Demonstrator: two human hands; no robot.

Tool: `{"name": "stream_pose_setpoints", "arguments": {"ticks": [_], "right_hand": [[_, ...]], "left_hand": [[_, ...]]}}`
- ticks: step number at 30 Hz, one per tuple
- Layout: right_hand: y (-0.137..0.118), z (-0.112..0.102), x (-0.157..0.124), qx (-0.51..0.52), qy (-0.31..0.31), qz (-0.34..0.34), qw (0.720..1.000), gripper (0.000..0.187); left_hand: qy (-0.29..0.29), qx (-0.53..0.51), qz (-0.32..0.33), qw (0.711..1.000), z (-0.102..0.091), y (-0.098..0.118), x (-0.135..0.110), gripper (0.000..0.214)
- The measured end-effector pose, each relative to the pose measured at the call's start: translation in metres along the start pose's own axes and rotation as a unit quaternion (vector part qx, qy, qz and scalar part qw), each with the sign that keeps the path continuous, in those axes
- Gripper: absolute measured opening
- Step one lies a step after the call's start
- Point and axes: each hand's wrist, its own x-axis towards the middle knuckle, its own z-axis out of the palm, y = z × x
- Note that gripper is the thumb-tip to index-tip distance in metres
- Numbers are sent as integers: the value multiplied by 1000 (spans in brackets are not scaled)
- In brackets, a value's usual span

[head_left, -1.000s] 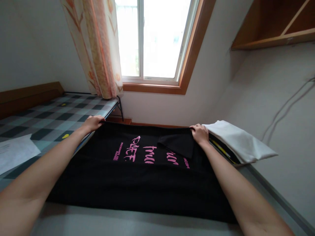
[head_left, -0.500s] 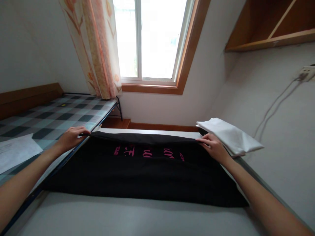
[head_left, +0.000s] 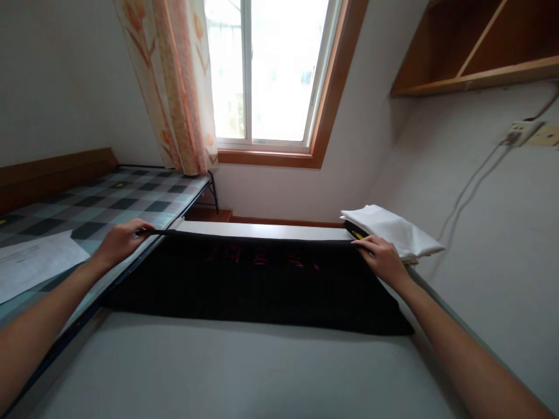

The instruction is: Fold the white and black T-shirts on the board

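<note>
A black cloth (head_left: 262, 297) with pink lettering is stretched wide over the white tabletop (head_left: 253, 366). I cannot tell what kind of article it is. My left hand (head_left: 124, 237) pinches its far left corner by the table's left edge. On the other side, my right hand (head_left: 382, 256) grips the far right corner between thumb and fingers. The far edge is pulled taut between both hands and looks slightly raised. The near edge lies across the table. Just beyond my right hand sits a folded white cloth (head_left: 388, 227), with something black and yellow under it.
To the left stands a bed with a checked mattress (head_left: 152, 195), and a sheet of paper (head_left: 39, 262) lies on it. A curtain (head_left: 187, 87) hangs beside the window (head_left: 279, 70). At right are a wooden wall shelf (head_left: 476, 75) and a socket (head_left: 519, 134) with a cord.
The cloth's near edge has slid away from me across the table. Its far edge is straighter and tauter, and the pink lettering looks more foreshortened. Both hands keep their hold.
</note>
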Motion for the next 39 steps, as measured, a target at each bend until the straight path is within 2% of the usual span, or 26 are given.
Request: {"name": "stream_pose_setpoints", "arguments": {"ticks": [3,6,9,13,16,20,25,29,33,37,39], "right_hand": [[-1,-2,-16,-8,-27,-40,999,26],[-4,3,-35,-33,-73,-69,994,24],[-7,6,-44,-45,-82,-50,994,23],[-5,-1,-37,-20,-59,2,998,23],[0,-8,-24,47,-51,47,997,23],[2,-11,-18,131,-45,70,988,23],[-4,-3,-32,125,-36,81,988,25],[-8,-1,-39,120,-39,86,988,22],[-8,-3,-42,98,-48,74,991,15],[-9,-3,-45,50,-53,78,994,13],[-11,-2,-47,36,-83,84,992,14]], "left_hand": [[-35,53,18,998,-6,3,-15,32],[-97,123,55,986,2,10,-31,29],[-129,151,73,977,12,20,-41,30],[-146,106,74,981,15,45,-40,42],[-137,45,124,982,13,83,-32,44],[-83,-23,213,973,22,154,-18,32],[-37,-52,307,949,59,237,-10,25],[-17,-8,371,928,86,279,-7,31],[0,44,382,923,95,295,-3,15],[8,32,362,931,98,294,-2,17],[9,22,364,931,104,293,-3,17]]}}
